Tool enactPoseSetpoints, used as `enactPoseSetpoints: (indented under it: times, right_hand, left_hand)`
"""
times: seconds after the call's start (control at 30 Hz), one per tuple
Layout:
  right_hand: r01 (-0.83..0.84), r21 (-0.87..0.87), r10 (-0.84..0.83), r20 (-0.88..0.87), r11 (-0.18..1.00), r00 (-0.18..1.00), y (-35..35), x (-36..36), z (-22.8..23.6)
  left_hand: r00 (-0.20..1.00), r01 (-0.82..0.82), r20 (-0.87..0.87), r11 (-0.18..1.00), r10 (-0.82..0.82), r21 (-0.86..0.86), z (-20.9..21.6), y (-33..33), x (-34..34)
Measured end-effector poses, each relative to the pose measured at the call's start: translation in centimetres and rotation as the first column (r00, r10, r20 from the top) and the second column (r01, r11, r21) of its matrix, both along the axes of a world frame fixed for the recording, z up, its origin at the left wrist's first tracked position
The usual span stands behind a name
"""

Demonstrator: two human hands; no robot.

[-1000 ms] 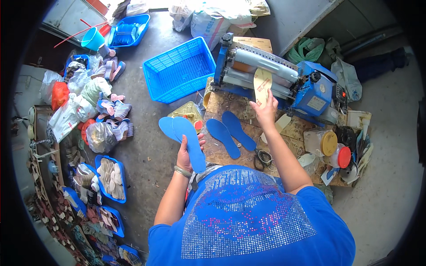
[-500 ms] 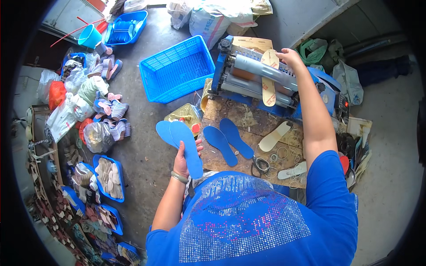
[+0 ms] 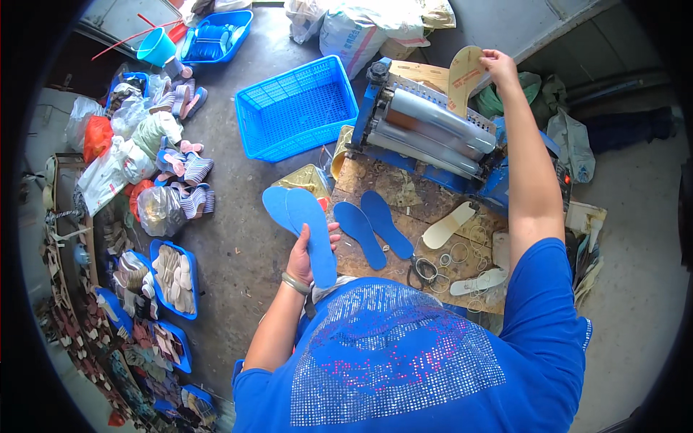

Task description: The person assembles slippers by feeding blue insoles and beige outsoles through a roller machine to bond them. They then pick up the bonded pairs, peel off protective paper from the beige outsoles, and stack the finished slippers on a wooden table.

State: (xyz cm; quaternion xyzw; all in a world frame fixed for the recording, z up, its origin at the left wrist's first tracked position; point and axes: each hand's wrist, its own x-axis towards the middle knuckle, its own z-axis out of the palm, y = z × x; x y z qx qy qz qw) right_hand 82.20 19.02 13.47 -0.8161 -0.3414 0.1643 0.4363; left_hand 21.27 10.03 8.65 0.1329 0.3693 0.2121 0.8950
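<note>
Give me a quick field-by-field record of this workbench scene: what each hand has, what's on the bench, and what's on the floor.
left hand: holds blue insoles off the bench's left edge
right hand: holds a tan insole upright above the rollers
machine: blue roller machine at the back of the bench
bench: two blue insoles lying flat, pale insoles, rubber bands
floor: blue plastic basket, bags and trays of sandal parts on the left
</note>
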Motion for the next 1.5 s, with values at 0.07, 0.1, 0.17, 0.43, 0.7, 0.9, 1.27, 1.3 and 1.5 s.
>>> enactPoseSetpoints:
  times: [0.07,0.1,0.17,0.43,0.7,0.9,1.27,1.3,1.5]
  right_hand:
    - [-0.04,-0.03,0.046,0.215,0.999,0.976,-0.2,-2.1,3.7]
    - [-0.053,0.06,0.032,0.312,0.997,0.949,-0.8,-4.3,5.5]
    - [-0.089,0.193,0.0,0.419,0.977,0.908,-3.5,-10.7,10.4]
    - [-0.572,0.129,0.361,0.659,0.81,0.66,-11.6,-36.1,13.6]
    - [-0.324,0.104,0.339,-0.356,0.94,0.871,-13.0,-36.9,7.3]
    - [-0.482,-0.542,0.568,-0.009,0.689,0.823,-21.4,-36.7,-9.9]
    - [-0.462,-0.669,0.691,0.108,0.583,0.715,-21.2,-44.6,-12.9]
    - [-0.441,-0.676,0.675,0.113,0.59,0.729,-21.4,-44.7,-13.9]
    - [-0.416,-0.639,0.592,0.076,0.647,0.803,-22.0,-44.5,-13.5]
  left_hand:
    - [1.0,0.001,0.022,0.999,-0.002,0.049,-0.2,-0.2,0.4]
    - [1.0,0.0,0.025,0.997,-0.002,0.074,-0.2,-0.3,0.4]
    - [0.998,0.006,-0.061,0.97,0.009,0.241,1.2,-0.1,1.5]
    - [0.973,0.151,-0.23,0.691,0.023,0.707,3.2,-1.1,4.9]
    - [0.996,-0.007,-0.08,0.969,0.028,0.246,4.0,-3.2,1.3]
    - [0.982,-0.184,-0.036,0.982,0.186,0.043,1.5,-2.1,-3.6]
    - [0.961,-0.267,-0.051,0.961,0.271,0.064,0.3,-3.2,-8.3]
    - [0.964,-0.255,-0.06,0.965,0.258,0.06,0.2,-3.1,-8.3]
    - [0.98,-0.173,-0.098,0.985,0.174,0.018,-0.4,-2.7,-8.2]
